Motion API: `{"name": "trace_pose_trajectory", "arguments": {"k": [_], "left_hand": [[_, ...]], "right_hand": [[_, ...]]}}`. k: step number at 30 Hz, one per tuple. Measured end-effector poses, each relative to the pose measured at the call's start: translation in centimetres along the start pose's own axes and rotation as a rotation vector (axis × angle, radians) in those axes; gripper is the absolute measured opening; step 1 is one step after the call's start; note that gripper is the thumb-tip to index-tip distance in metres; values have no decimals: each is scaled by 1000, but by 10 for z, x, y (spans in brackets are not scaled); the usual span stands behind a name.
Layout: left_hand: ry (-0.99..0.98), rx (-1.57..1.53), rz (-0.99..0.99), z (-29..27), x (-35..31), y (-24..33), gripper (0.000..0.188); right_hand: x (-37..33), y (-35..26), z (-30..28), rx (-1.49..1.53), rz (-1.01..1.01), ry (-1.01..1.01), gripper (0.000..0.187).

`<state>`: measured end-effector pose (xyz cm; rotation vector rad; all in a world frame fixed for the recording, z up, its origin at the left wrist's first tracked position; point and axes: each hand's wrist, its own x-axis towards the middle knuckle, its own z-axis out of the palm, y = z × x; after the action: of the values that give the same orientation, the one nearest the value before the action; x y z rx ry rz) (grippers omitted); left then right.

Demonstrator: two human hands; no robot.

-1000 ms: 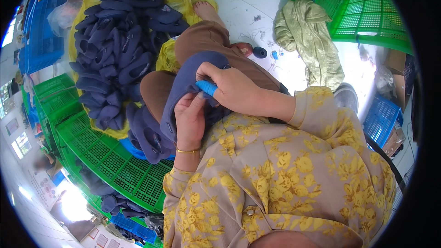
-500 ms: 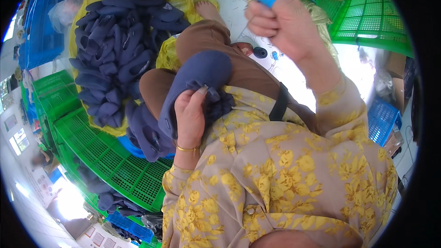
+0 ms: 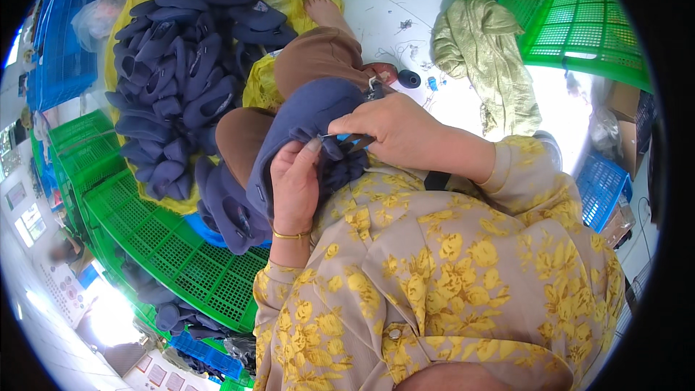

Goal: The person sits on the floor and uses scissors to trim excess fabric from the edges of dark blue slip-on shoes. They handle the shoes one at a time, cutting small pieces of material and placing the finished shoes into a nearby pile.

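Note:
A navy cloth hat point(image 3: 308, 105) with a rounded crown and a gathered bow-like trim lies across my lap. My left hand point(image 3: 295, 177), with a gold bangle at the wrist, pinches the trim between thumb and fingers. My right hand point(image 3: 405, 130) is closed around small dark-handled snips point(image 3: 357, 142), whose thin metal tip points at the trim beside my left fingertips. Blue wrapping shows on one right finger, partly hidden. The tip's exact contact with the cloth is too small to tell.
A yellow sack point(image 3: 116, 51) full of navy hats point(image 3: 177, 65) stands at the left. Green mesh crates point(image 3: 174, 246) curve below it; another green crate point(image 3: 579, 29) is at the far right, near a pale green cloth point(image 3: 485, 58). A black thread spool point(image 3: 410, 79) rests on the floor.
My right hand has come down from high at the upper right to the trim, bringing the snips beside my left fingers. My left hand keeps its pinch on the hat.

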<state>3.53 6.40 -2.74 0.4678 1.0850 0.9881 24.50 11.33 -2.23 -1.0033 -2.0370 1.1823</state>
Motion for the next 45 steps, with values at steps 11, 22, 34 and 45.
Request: {"name": "trace_pose_trajectory", "arguments": {"k": [11,22,34,45], "left_hand": [[33,-14,0,0,1,-2,8],[172,137,112,16,-3,-9,11],[288,293,172,16,-2,-20,11],[192,333,104,9,-3,-7,12]], "right_hand": [[5,-3,3,-176,-33,-33,38],[9,-27,6,-550,-17,-180,22],[14,-40,6,-653,-13,-185,10],[25,-19,-1,-496,3,-222,11]]}}
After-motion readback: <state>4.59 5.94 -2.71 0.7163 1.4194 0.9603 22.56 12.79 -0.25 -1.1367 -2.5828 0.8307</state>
